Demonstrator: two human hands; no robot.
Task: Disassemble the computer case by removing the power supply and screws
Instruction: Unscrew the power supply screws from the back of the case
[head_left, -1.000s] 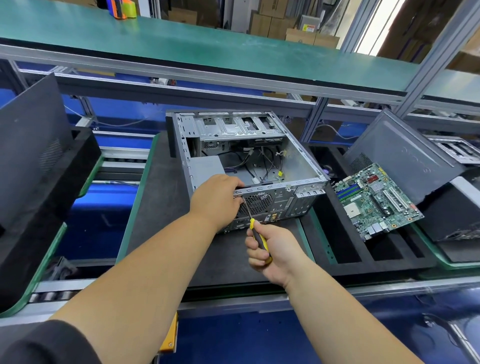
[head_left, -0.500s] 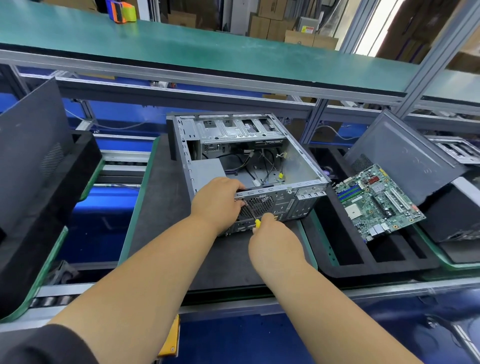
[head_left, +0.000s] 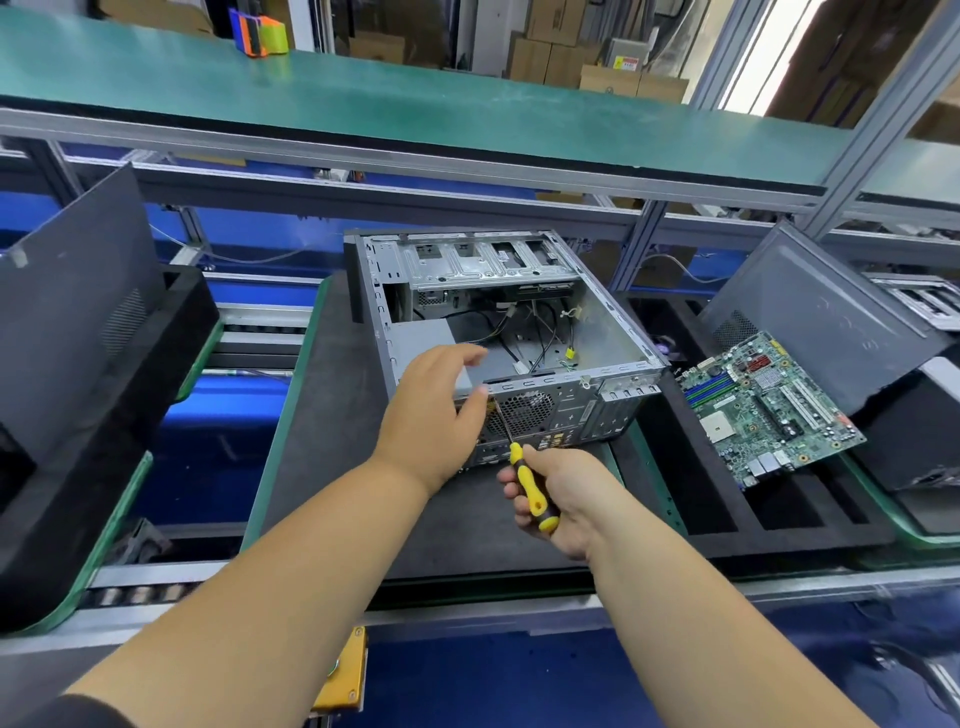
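Head view, left hand (head_left: 434, 410) loosely spread at case (head_left: 524, 332), right hand (head_left: 558, 493) gripping screwdriver (head_left: 527, 486)

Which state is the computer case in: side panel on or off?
Off. The computer case lies on its side with its top face open, so the drive bays and loose cables inside show.

An open computer case (head_left: 498, 332) lies on its side on a dark foam mat (head_left: 332, 441), its side panel off and loose cables (head_left: 535, 332) showing inside beside a grey power supply (head_left: 441, 343). The left hand (head_left: 436, 410) reaches over the case's near rear edge, fingers relaxed above the power supply. The right hand (head_left: 561, 493) grips a yellow-and-black screwdriver (head_left: 524, 478) — its shaft angles up toward the rear panel beside the fan grille (head_left: 524, 413). To the right, a green motherboard (head_left: 763, 405) rests tilted in a black foam tray (head_left: 779, 519).
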